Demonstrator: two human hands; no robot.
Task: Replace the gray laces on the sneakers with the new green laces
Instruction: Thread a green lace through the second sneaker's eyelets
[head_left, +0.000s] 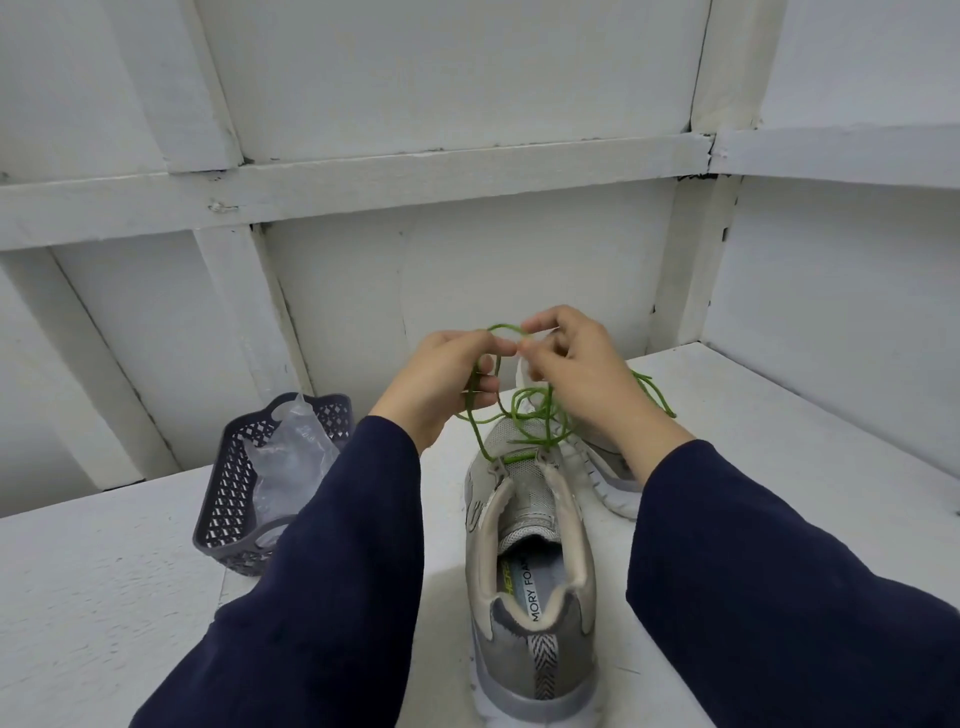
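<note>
Pinching green lace above sneaker, both hands' fingers meet.

Covered and cut-off parts
The far sneaker is mostly behind the right hand and wrist. The near sneaker loses its toe under the lace tangle, and the bottom edge cuts its heel. The left sleeve hides a corner of the basket.

I see the gray sneaker standing upright on the white bench, heel toward me and tongue open. The green lace crosses what look like its upper eyelets. It then rises in a loose tangle to a loop pinched between my left hand and right hand. The second sneaker lies just behind, mostly hidden.
</note>
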